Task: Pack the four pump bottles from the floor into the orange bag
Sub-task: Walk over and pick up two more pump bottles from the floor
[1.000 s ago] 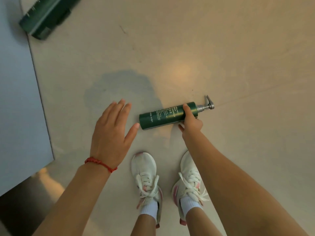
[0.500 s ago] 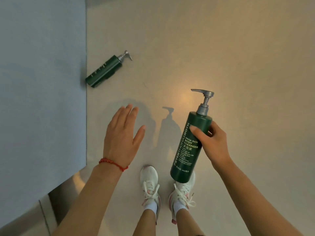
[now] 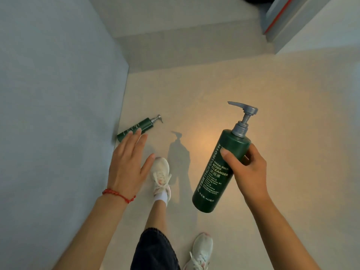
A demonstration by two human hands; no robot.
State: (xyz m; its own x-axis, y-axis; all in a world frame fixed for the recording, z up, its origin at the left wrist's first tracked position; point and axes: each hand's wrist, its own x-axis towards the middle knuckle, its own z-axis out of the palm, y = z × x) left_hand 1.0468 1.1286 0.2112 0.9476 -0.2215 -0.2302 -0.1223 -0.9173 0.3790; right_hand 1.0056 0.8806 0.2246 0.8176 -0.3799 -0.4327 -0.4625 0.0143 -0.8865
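Note:
My right hand (image 3: 245,172) grips a dark green pump bottle (image 3: 220,168) with a grey pump, held almost upright above the floor, its white label facing me. A second green pump bottle (image 3: 145,124) lies on its side on the beige floor against the grey wall, pump pointing right. My left hand (image 3: 127,164) hovers flat with fingers spread, its fingertips overlapping that lying bottle in the view; it holds nothing. No orange bag is in sight.
A grey wall (image 3: 58,94) runs along the left. A low step (image 3: 185,49) crosses the floor further ahead, and a grey box with a red stripe (image 3: 284,18) stands at the top right. My feet in white sneakers (image 3: 160,176) are below.
The right hand picked the bottle off the floor and raised it upright. I stepped forward with the left foot toward the second bottle, and the left hand moved nearer to it.

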